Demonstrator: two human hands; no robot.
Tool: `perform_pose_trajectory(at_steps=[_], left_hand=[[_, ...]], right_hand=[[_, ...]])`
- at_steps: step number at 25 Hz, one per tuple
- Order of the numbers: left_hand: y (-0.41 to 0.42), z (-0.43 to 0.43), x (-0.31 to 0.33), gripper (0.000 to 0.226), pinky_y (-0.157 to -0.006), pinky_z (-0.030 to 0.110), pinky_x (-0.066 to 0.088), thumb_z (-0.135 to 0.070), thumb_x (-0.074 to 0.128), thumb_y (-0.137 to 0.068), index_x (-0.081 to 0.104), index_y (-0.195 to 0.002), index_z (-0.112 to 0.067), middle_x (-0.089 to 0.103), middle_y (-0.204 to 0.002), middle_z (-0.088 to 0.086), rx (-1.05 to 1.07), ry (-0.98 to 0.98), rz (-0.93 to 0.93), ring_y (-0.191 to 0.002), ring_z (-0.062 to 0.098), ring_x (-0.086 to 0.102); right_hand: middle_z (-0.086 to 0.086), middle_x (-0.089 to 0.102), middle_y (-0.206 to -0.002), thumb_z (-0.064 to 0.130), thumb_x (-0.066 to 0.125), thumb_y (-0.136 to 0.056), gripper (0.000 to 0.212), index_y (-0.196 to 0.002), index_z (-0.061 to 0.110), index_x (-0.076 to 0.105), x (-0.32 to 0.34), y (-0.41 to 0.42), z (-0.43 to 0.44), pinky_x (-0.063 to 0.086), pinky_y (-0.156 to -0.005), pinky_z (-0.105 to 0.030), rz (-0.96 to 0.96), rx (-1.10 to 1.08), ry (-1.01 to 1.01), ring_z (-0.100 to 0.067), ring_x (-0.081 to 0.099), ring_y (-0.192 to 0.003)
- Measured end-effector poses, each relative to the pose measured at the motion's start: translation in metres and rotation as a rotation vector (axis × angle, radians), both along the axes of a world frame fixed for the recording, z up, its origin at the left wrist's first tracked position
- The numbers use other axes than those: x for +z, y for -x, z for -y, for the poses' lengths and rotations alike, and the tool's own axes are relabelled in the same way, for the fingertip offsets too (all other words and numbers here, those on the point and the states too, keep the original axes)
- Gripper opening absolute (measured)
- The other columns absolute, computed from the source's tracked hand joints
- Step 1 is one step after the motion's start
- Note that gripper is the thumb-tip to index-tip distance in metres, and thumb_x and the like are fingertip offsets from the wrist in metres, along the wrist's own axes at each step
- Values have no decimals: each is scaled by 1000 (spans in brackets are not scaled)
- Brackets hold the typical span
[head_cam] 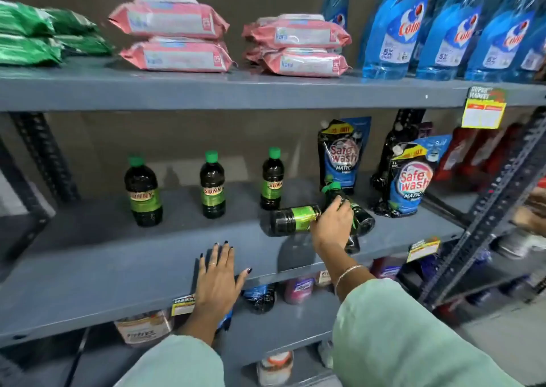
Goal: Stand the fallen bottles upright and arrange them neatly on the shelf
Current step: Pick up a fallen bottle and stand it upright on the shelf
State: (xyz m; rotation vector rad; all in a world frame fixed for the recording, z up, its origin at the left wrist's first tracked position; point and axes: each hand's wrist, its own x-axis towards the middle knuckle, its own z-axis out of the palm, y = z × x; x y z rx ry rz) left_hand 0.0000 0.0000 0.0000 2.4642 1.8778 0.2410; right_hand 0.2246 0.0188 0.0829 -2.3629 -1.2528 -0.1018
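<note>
Your grey middle shelf [88, 268] already carries three dark green-capped bottles standing upright in a spaced row, at left [143, 193], middle [212, 185] and right [271, 181], so you look about halfway through; at least two remain down beside the blue detergent pouches [342, 156]. One fallen bottle [292, 219] lies on its side, and your right hand [332, 224] is closed over a tilted bottle [359, 212] touching it, both filled with dark liquid. Your left hand [217, 277] rests open and flat on the shelf's front edge, holding nothing.
</note>
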Motion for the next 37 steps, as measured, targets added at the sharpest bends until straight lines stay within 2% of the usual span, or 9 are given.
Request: perform_pose_trajectory(at_steps=[2, 6, 8, 11, 13, 20, 29, 33, 37], left_hand=[[-1, -5, -4, 109, -116, 48, 10, -64, -37, -62, 14, -145, -15, 15, -157, 2, 4, -38, 2, -144, 23, 9], [-3, -13, -17, 119, -116, 46, 13, -64, -45, -53, 14, -145, -19, 17, -157, 0, 14, -91, -5, -144, 22, 13], [-4, -16, -19, 111, -115, 47, 16, -66, -38, -61, 18, -144, -19, 22, -155, 1, 15, -90, 3, -143, 23, 18], [-4, -17, -21, 75, -114, 49, 17, -64, 2, -86, 21, -144, -19, 25, -155, 1, 35, -47, -35, -142, 24, 21], [-3, -18, -25, 66, -114, 48, 15, -59, 16, -90, 19, -144, -20, 23, -155, 1, 42, -37, -51, -143, 23, 18], [-2, -18, -26, 65, -115, 48, 14, -58, 19, -91, 18, -144, -21, 24, -155, 0, 39, -56, -52, -143, 22, 18], [-2, -17, -28, 64, -115, 48, 13, -57, 18, -91, 17, -144, -21, 21, -156, 0, 45, -74, -42, -143, 21, 16], [-2, -14, -22, 63, -116, 47, 11, -56, 17, -92, 17, -144, -20, 19, -156, 0, 57, -56, -50, -143, 20, 15], [31, -5, -12, 57, -115, 52, 8, -51, 23, -94, 27, -142, -20, 31, -152, -1, 199, -91, -32, -141, 21, 23]], right_hand=[[-25, 27, -148, 19, 61, -86, 74, -143, -1, 17, -1, -8, -2, 23, -115, -41, -37, -84, 10, -37, 30, -135], [-27, 33, -142, 28, 71, -79, 89, -142, -2, 16, -11, -25, -9, 30, -110, -44, -193, -151, 71, -39, 36, -129], [-26, 35, -139, 30, 73, -78, 92, -142, -2, 15, -13, -31, -14, 32, -106, -46, -279, -158, 58, -40, 36, -129], [-25, 37, -139, 27, 71, -80, 83, -140, 0, 20, -17, -39, -18, 32, -105, -49, -327, -173, 42, -40, 35, -130], [-25, 37, -138, 26, 70, -81, 76, -137, 0, 25, -17, -42, -20, 33, -104, -52, -333, -172, 35, -39, 34, -131], [-25, 43, -133, 22, 66, -83, 64, -132, -1, 32, -22, -36, -15, 39, -99, -54, -370, -186, -93, -40, 37, -127], [-18, 46, -136, 18, 64, -76, 78, -142, 4, 24, 2, -10, -10, 41, -102, -45, -537, 5, -580, -35, 47, -123], [-10, 53, -122, 18, 68, -68, 73, -132, 10, 34, 22, 22, -21, 43, -83, -34, -633, 148, -638, -31, 56, -105], [-13, 50, -116, 16, 70, -65, 65, -121, 6, 39, 24, 71, -36, 44, -82, -37, -682, 315, -581, -35, 56, -101]])
